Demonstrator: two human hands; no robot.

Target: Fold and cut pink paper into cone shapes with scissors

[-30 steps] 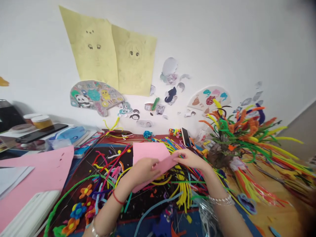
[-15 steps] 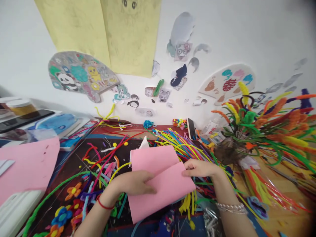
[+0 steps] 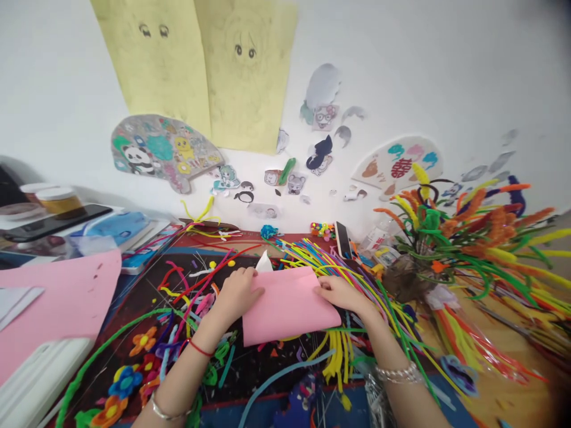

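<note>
Cluttered craft table (image 3: 499, 380), strewn with pipe cleaners (image 3: 339, 261), is noted below a wall hung with drawings. 1 folded pink paper sheet (image 3: 288, 306) lies flat at the centre. It is pressed down at its left edge by the left hand (image 3: 236, 291) and at its right edge by the right hand (image 3: 339, 292), fingers flattened on it. For a clean crease, edges should be aligned first, then pressure swept along the fold.
</note>
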